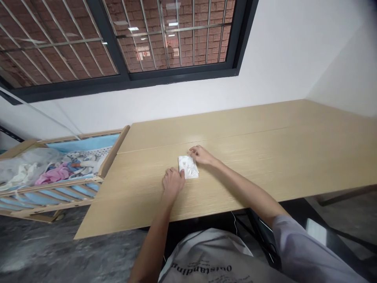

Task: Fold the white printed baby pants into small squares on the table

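Observation:
A flat white packet (187, 167) with small dark print near its top lies on the wooden table. It has a soft, creased surface, and its lower right edge looks layered. My left hand (173, 180) rests at its lower left, fingers curled on the tabletop and thumb pressed on the packet's edge. At the upper right corner is my right hand (202, 154), its thumb and fingertips pinched together against that corner. The exact grip there is too small to make out fully.
The light wooden table (282, 157) runs along the white wall below a barred window (176, 35). To the left stands a wooden crib (116, 151) with clothes and a plastic bag (32, 159). A white object (316, 231) sits low at right, beyond the table edge.

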Tool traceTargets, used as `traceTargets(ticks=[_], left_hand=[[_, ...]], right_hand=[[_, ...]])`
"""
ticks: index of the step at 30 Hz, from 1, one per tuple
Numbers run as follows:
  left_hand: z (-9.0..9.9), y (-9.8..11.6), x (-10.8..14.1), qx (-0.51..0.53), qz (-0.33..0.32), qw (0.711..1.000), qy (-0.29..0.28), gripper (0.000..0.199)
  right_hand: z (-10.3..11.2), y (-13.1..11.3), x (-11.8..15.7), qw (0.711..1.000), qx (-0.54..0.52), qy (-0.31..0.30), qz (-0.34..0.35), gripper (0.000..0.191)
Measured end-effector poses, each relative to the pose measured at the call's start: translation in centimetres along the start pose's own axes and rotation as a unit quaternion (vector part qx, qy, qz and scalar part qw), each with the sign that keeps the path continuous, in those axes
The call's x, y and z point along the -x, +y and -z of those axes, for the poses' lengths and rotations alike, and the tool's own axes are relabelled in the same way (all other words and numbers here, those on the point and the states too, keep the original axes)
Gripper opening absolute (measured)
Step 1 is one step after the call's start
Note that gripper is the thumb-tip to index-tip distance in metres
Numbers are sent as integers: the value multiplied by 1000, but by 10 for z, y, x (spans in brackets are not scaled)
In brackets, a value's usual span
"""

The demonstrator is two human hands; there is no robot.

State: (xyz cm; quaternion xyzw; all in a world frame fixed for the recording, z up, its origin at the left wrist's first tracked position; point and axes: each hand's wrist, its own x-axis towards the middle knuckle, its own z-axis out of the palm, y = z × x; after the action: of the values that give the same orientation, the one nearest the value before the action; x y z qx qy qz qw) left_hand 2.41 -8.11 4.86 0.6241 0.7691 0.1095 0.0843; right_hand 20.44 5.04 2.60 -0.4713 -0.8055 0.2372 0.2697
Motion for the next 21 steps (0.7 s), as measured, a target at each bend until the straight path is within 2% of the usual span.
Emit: traceTargets(ticks=[2,6,10,13,15,16,19,21], left_hand=[[-4,5,-8,14,3,1000,-11,45],[-5,10,-14,61,-12,998,-26,30],[14,-5,0,138,-50,989,-34,22],[46,-37,28,223,-66,972,-39,25],[72,-65,53,338,-84,935,-68,32],[85,-80,67,361,-86,924,-90,37],[117,-120,111,336,-58,926,-160,47],[128,-144,138,287,-28,939,-186,50]], right_hand=[[-10,-3,8,1000,11,-8,16,31],[-22,-14,21,999,22,22,8,22],[-18,-44,38,1000,-22,12,-8,14],[-19,-84,61,995,-98,-23,24,15],[-28,-115,81,985,-157,-48,56,18],[-35,-130,91,979,-183,-56,64,20],[-67,-171,121,966,-234,-78,79,22],[-93,-193,139,960,-238,-109,105,23]])
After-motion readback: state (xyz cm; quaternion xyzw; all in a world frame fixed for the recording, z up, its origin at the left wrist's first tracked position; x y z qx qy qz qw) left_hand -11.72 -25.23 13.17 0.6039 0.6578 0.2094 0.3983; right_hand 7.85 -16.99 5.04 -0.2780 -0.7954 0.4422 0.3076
